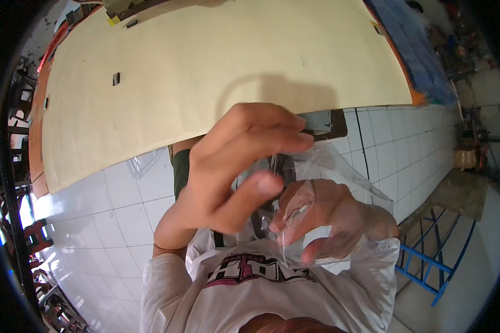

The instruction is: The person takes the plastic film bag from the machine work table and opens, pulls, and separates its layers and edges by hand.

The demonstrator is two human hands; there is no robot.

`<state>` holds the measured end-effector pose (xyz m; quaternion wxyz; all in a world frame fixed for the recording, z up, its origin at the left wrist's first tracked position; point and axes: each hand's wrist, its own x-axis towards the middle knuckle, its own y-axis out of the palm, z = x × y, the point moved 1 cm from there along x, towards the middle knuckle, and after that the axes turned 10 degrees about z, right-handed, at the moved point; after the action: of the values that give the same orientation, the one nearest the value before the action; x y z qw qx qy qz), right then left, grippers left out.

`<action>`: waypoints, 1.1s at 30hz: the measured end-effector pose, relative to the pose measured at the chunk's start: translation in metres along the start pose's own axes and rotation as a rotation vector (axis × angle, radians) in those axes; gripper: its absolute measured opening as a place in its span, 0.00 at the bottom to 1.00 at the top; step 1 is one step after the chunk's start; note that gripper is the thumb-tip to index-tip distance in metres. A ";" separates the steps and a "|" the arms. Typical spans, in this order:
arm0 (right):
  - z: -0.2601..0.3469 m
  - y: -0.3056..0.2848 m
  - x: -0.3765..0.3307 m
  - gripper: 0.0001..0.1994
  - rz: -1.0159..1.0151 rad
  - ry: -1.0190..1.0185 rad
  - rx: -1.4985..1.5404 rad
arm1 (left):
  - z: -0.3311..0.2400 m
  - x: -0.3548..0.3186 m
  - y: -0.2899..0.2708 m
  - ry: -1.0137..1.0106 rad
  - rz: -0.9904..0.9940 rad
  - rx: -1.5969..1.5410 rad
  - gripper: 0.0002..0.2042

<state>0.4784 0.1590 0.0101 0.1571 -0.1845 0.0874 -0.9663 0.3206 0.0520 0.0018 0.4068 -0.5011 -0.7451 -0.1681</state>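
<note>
My left hand [233,166] is raised in front of the table's near edge. Its fingers arch to the right, and the thumb stands apart from them with nothing visible between. Beside it, lower and to the right, my right hand [330,213] shows through a clear plastic bag [366,191]. The film spreads around that hand and reaches its wrist; the hand appears to be inside. Its fingers are bent, with a gap between them and the thumb. The fingertips of the two hands are close together, and wrinkled film hangs between and below them.
A table with a cream cover [205,72] stretches ahead, with small dark pieces [116,79] on it. Another clear plastic sheet [147,164] hangs off its near edge. A blue cloth [411,50] lies at the right end. A blue metal frame [439,261] stands on the right.
</note>
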 end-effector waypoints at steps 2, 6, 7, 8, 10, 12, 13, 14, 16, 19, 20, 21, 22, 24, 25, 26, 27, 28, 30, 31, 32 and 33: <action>0.002 0.005 0.005 0.13 -0.028 0.001 -0.004 | 0.002 0.008 -0.001 -0.170 0.064 -0.057 0.11; 0.002 0.005 0.009 0.12 0.034 -0.010 -0.073 | 0.000 0.016 -0.008 -0.333 0.139 -0.193 0.08; 0.002 0.004 0.009 0.12 0.084 -0.011 -0.108 | -0.001 0.017 -0.009 -0.382 0.162 -0.263 0.06; 0.002 0.005 0.010 0.12 0.081 -0.011 -0.110 | 0.000 0.018 -0.012 -0.381 0.165 -0.264 0.06; 0.004 0.007 0.012 0.14 0.078 -0.066 -0.121 | 0.001 0.020 -0.017 -0.326 0.245 -0.254 0.06; 0.004 0.007 0.012 0.14 0.081 -0.065 -0.127 | 0.002 0.022 -0.021 -0.313 0.274 -0.259 0.06; 0.004 0.007 0.013 0.14 0.085 -0.064 -0.133 | 0.003 0.022 -0.022 -0.302 0.301 -0.263 0.07; 0.004 0.006 0.013 0.14 0.084 -0.066 -0.134 | 0.003 0.023 -0.023 -0.301 0.302 -0.262 0.07; 0.004 0.006 0.013 0.16 0.100 -0.066 -0.162 | 0.005 0.022 -0.023 -0.253 0.330 -0.272 0.08; 0.005 0.007 0.008 0.21 0.056 0.068 -0.250 | 0.006 0.019 -0.024 -0.211 0.322 -0.246 0.09; 0.006 0.008 0.008 0.21 0.055 0.066 -0.252 | 0.006 0.019 -0.024 -0.209 0.324 -0.244 0.09; 0.006 0.008 0.007 0.26 0.007 0.104 -0.189 | 0.006 0.018 -0.024 -0.233 0.306 -0.250 0.09; 0.006 0.009 0.007 0.31 -0.041 0.142 -0.126 | 0.006 0.017 -0.025 -0.257 0.288 -0.255 0.09; 0.000 0.014 0.002 0.40 -0.045 0.135 -0.079 | 0.006 0.016 -0.027 -0.242 0.284 -0.262 0.07; -0.003 0.016 -0.001 0.49 -0.051 0.129 -0.029 | 0.006 0.016 -0.028 -0.229 0.280 -0.272 0.08; -0.005 0.016 -0.001 0.49 -0.050 0.128 -0.032 | 0.006 0.017 -0.028 -0.226 0.279 -0.270 0.08; -0.006 0.017 -0.001 0.52 -0.061 0.112 -0.033 | 0.006 0.017 -0.028 -0.214 0.260 -0.264 0.08; -0.008 0.017 -0.001 0.56 -0.073 0.095 -0.034 | 0.005 0.017 -0.027 -0.201 0.242 -0.258 0.08; -0.013 0.020 -0.003 0.57 -0.070 0.056 -0.080 | 0.005 0.017 -0.025 -0.190 0.231 -0.266 0.08; -0.015 0.021 -0.004 0.58 -0.070 0.037 -0.105 | 0.005 0.018 -0.024 -0.180 0.221 -0.277 0.08; -0.017 0.021 -0.005 0.59 -0.071 0.019 -0.129 | 0.004 0.017 -0.021 -0.177 0.223 -0.277 0.08; -0.018 0.022 -0.004 0.58 -0.062 0.011 -0.137 | 0.002 0.016 -0.018 -0.215 0.172 -0.278 0.07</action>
<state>0.4810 0.1417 -0.0129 0.1136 -0.1920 0.1483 -0.9635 0.3010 0.0544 0.0159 0.2644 -0.6294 -0.7083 -0.1795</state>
